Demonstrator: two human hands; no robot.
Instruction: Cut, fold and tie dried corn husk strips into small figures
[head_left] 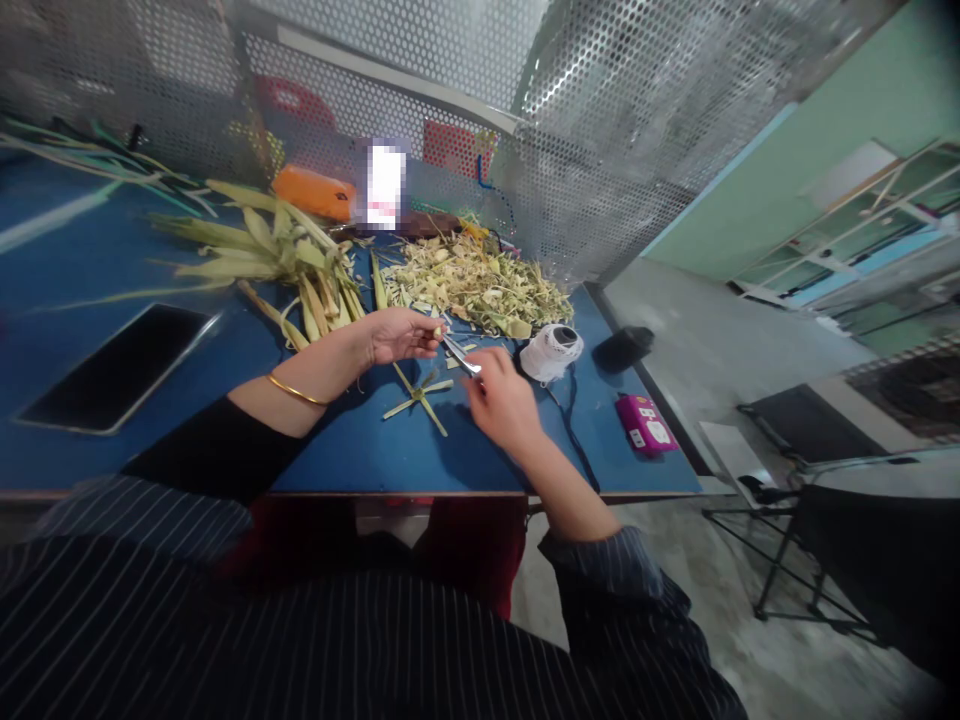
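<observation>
The right hand (504, 400) grasped silver metal scissors (463, 359); the left hand (397, 336) pinched a small pale-green piece (438, 331), so close that slipping risked a nick.

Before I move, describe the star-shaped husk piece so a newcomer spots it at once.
On the blue table, find the big heap of dry husk scraps. From there come toward the person, to the star-shaped husk piece just left of the right hand. Narrow strips spread from its one centre, while the nearby scraps are loose and jumbled.
</observation>
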